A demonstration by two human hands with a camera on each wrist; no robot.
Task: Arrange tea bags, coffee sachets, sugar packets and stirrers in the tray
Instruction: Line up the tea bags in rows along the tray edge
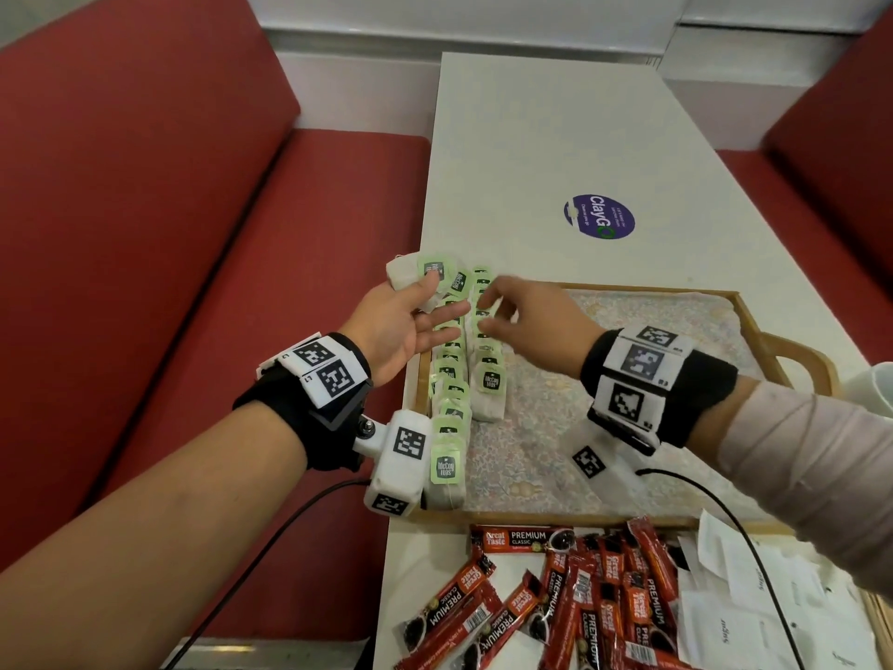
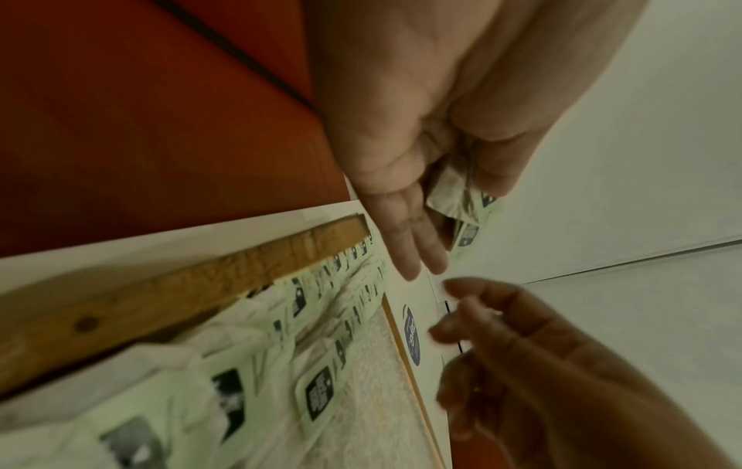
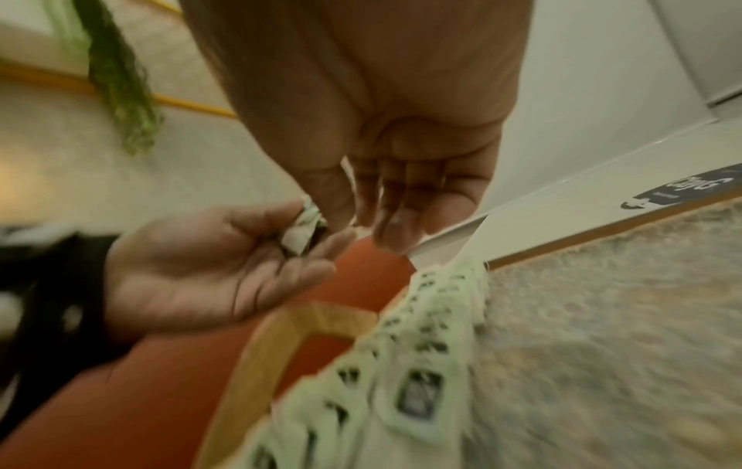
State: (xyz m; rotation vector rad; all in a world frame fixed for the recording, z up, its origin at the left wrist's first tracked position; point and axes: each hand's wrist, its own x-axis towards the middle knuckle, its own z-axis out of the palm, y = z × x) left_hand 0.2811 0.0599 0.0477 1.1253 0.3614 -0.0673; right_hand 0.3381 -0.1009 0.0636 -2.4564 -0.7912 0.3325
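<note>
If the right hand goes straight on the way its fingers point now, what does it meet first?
Probably the white tea bags with green tags pinched in the left hand; the right hand reaches toward them, though depth is unclear.

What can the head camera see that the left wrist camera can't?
Only the head view shows the coffee sachets and white packets lying on the table outside the tray. Only the left wrist view shows the left hand's palm side up close. Both show the tea bags it holds, the rows of tea bags in the tray, and the empty right hand.
</note>
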